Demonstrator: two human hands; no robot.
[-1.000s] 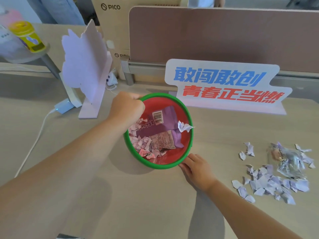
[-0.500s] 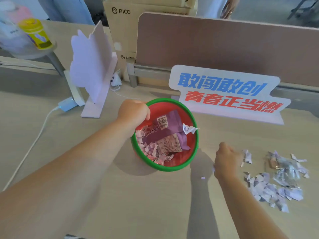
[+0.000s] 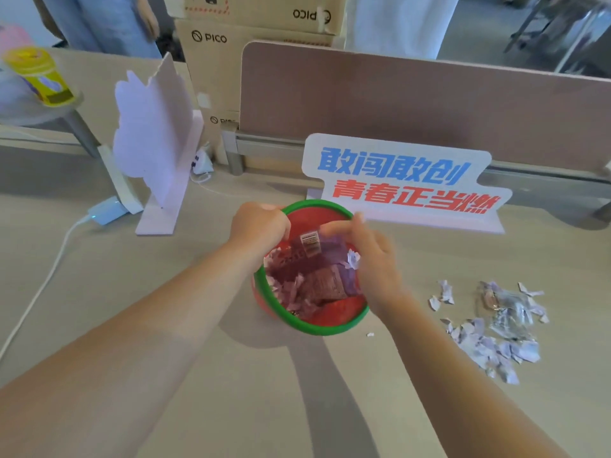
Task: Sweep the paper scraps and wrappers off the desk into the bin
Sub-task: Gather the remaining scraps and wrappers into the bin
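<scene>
A red bin with a green rim (image 3: 317, 330) stands on the desk in the middle, holding a purple wrapper (image 3: 334, 246), a brownish wrapper and several paper scraps. My left hand (image 3: 258, 226) grips the bin's far-left rim. My right hand (image 3: 373, 262) hovers over the bin's right side with fingers spread; a white scrap (image 3: 353, 259) sits just beside its palm. A pile of torn paper scraps (image 3: 489, 348) and a clear crumpled wrapper (image 3: 506, 309) lie on the desk to the right. One tiny scrap (image 3: 370, 334) lies by the bin.
A white sign with blue and red characters (image 3: 403, 183) stands right behind the bin. A white foam board on a stand (image 3: 155, 143) and a charger with cable (image 3: 105, 213) are at the left. A brown divider panel (image 3: 413, 104) closes the back; cardboard boxes and people stand beyond.
My right hand left the bin's near rim, reached to the scrap pile on the right, and has come back over the bin. My left hand kept hold of the rim.
</scene>
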